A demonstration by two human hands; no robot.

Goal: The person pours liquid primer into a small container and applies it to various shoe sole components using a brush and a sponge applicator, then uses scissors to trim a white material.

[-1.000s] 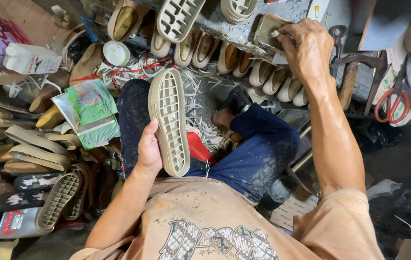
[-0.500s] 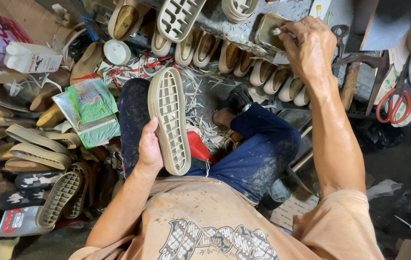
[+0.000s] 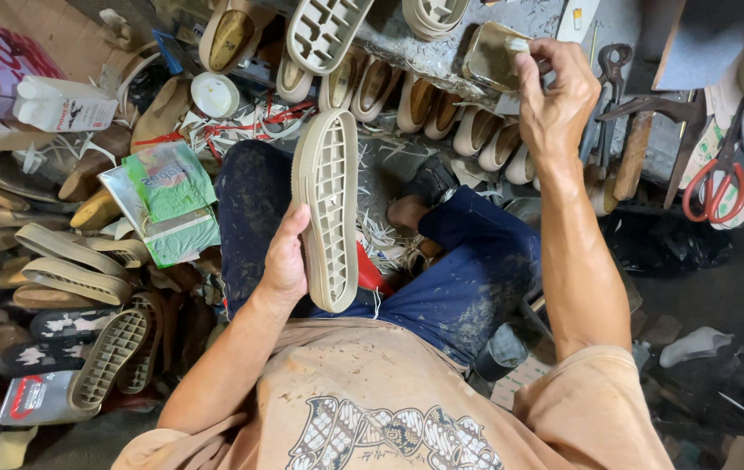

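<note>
Cluttered cobbler's floor, soles and lasts everywhere. His left hand [image 3: 285, 261] grips a tan rubber outsole [image 3: 326, 218] upright over his lap, tread showing. Right hand [image 3: 555, 100] pinches what may be a brush at a glue tin [image 3: 492, 57] on the bench; gluing stage, I'd judge, brush to sole next.

The person wears a short-sleeved peach cotton T-shirt [image 3: 363, 392], speckled with dark stains and printed on the chest with a grey-and-white ornamental motif. Dark blue trousers [image 3: 476, 278] are smeared with pale dust. Both forearms are bare; 1 dark shoe [image 3: 428, 178] shows.
</note>
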